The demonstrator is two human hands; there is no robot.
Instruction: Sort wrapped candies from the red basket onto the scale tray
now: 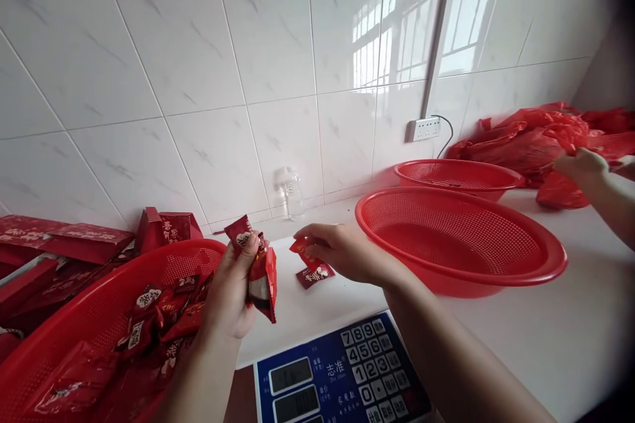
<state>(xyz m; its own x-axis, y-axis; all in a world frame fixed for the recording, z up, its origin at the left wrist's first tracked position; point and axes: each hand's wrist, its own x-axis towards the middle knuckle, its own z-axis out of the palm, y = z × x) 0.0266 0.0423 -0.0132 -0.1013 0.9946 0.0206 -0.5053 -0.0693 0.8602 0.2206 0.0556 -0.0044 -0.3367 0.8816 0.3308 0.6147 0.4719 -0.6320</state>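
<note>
My left hand (232, 294) clamps spare packets (262, 274) at lower centre, kept ready; my right hand (343, 252) pinches a single packet (303, 253) low over the surface (322, 304).

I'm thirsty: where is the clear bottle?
Head view, centre: the clear bottle stands against the tiled wall, just beyond the right hand, left of the red basket.

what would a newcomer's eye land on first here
Red dominates: the left hand clutches a bunch of red packets at the edge of a red basket heaped with more, at lower left. The right hand pinches a single packet over the white counter, beside a big empty red strainer and a blue scale keypad at the bottom.
</note>
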